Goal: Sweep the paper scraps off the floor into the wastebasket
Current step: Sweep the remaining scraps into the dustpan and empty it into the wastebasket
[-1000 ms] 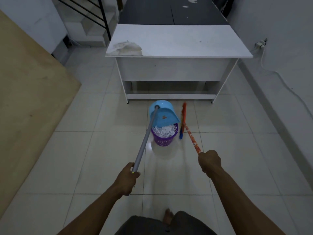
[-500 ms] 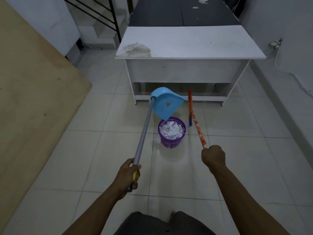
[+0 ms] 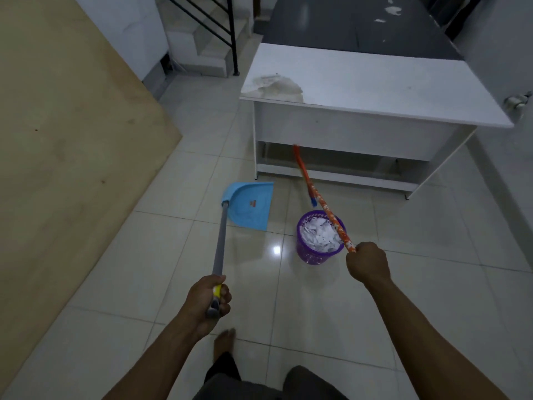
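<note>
A purple wastebasket [image 3: 313,254] stands on the tiled floor, filled with white paper scraps [image 3: 317,237]. My left hand [image 3: 208,298] grips the grey handle of a blue dustpan [image 3: 250,207], whose pan sits low over the tiles, left of the basket. My right hand [image 3: 367,265] is closed on the orange patterned handle of a broom [image 3: 321,202]. That handle crosses over the basket's rim, and the broom's orange head reaches under the white desk.
A white desk [image 3: 375,93] stands just beyond the basket, with a dark table [image 3: 354,23] behind it. A large wooden board [image 3: 57,134] leans at the left. A staircase with a black railing [image 3: 219,27] is at the back. My bare foot [image 3: 223,342] is below.
The dustpan has come away from above the wastebasket, swung left and dropped to the floor. The view has shifted, so the basket now sits to the right under the broom handle.
</note>
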